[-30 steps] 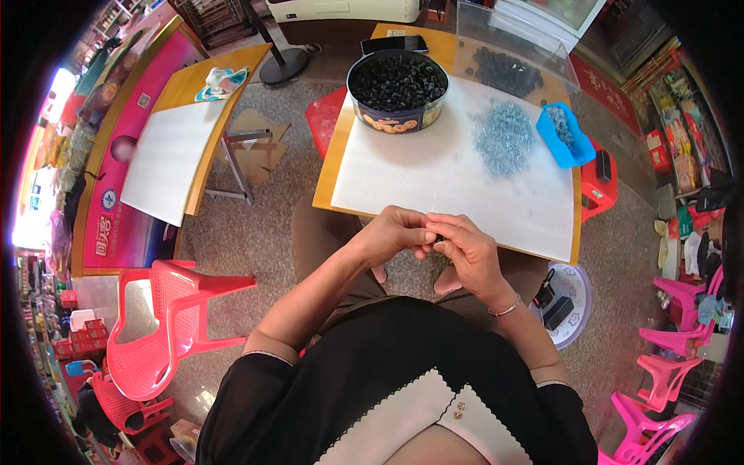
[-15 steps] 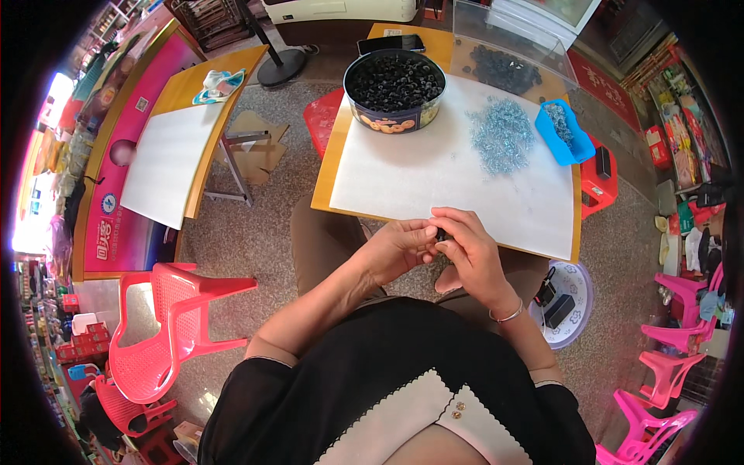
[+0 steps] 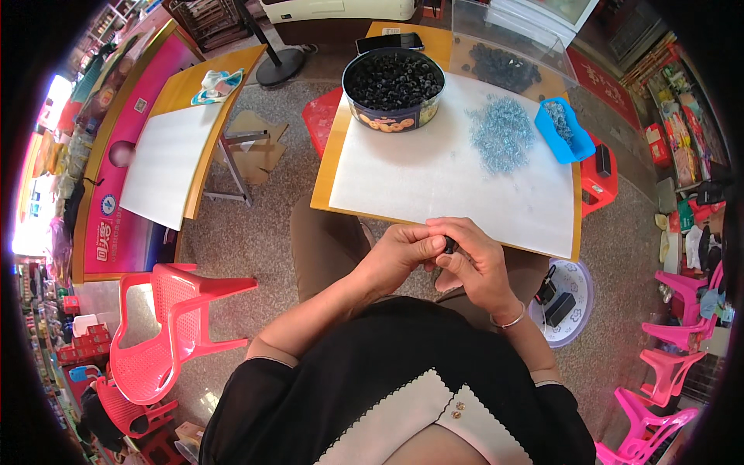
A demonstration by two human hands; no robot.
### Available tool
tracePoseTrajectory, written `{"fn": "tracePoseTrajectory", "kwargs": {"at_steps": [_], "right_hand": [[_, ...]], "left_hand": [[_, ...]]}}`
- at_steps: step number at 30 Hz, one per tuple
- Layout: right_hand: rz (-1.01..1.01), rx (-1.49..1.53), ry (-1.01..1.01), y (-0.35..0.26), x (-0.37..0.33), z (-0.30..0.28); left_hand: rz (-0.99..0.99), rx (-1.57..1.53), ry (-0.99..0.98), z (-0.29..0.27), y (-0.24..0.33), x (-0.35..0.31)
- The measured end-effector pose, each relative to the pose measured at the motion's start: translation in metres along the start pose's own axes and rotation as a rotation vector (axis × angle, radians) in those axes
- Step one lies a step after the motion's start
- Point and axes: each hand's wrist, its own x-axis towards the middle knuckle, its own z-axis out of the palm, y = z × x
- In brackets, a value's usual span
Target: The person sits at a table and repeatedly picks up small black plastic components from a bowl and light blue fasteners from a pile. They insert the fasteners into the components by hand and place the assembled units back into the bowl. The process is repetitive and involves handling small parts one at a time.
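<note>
While a small black part (image 3: 449, 245) sits between the person's two hands, just off the near edge of the counter (image 3: 328, 167), the fingers of the left hand (image 3: 401, 253) and the right hand (image 3: 482, 262) curl in and pinch it. Much of the part is hidden, so its full shape is hard to tell. A thin silver band (image 3: 508, 317) goes around the right wrist.

On the counter lies a white sheet (image 3: 411, 184). A big round tub (image 3: 370, 115), full of little black bits (image 3: 394, 81), stands toward the back left. To its right, a heap of shiny, pale blue bits (image 3: 500, 136) is spread on the sheet. Next to that, a blue tray (image 3: 571, 152) holds more shiny bits (image 3: 558, 122). A flat black phone (image 3: 390, 43) lies behind the tub. More black pieces (image 3: 504, 68) lie by a clear plastic box (image 3: 511, 35), behind the heap. Left of the person stands a pink chair (image 3: 172, 341).
</note>
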Motion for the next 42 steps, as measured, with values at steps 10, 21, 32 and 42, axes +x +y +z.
{"fn": "tracePoseTrajectory", "kwargs": {"at_steps": [10, 21, 32, 42], "right_hand": [[-0.038, 0.025, 0.08, 0.002, 0.0, 0.002], [0.002, -0.07, 0.117, 0.019, 0.057, -0.043], [-0.07, -0.622, 0.696, 0.123, 0.291, -0.249], [-0.376, -0.592, 0.435, 0.09, 0.206, -0.127]], "left_hand": [[0.022, -0.254, -0.09, -0.003, -0.014, 0.007], [0.02, -0.29, 0.029, -0.008, -0.005, 0.025], [-0.037, -0.313, 0.059, -0.042, -0.014, 0.031], [0.376, 0.658, 0.434, -0.07, 0.07, 0.093]]}}
